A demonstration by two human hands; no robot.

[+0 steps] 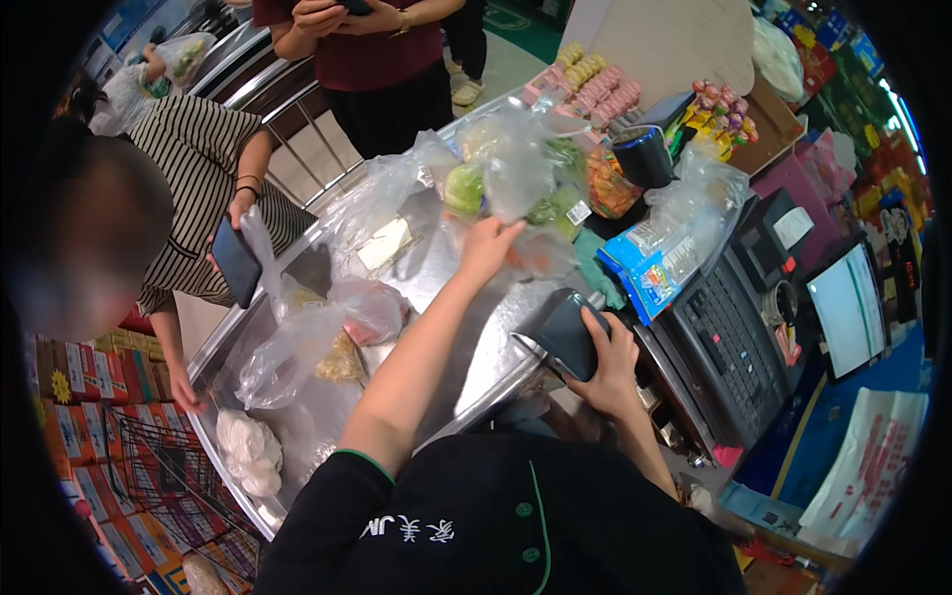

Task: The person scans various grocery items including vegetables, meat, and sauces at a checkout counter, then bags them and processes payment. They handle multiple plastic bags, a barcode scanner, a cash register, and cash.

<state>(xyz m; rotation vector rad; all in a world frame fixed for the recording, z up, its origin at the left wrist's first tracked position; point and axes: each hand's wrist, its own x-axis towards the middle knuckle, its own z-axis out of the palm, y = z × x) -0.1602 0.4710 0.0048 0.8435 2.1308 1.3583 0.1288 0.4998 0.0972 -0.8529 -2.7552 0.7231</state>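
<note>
My left hand (489, 247) reaches over the metal counter and touches a clear plastic bag (543, 251) with something orange-red inside; whether the fingers grip it is unclear. Beyond it lie bagged green vegetables (465, 187), a pack of orange food (611, 181) and a white block in film (384, 243). My right hand (608, 364) holds a dark handheld device (569, 335), like a phone or scanner, above the counter's near edge. Left of my forearm sit plastic bags with yellow (341, 358) and pink-red (378, 311) contents. A white bag (249, 451) rests at the counter's left end.
A keyboard (732, 357), a monitor (848, 309), a black cylindrical device (642, 155) and a blue snack pack (643, 271) are at right. Candy displays (595, 89) stand behind. Across the counter's metal rim (297, 242), one person holds a phone (236, 260); another stands farther back.
</note>
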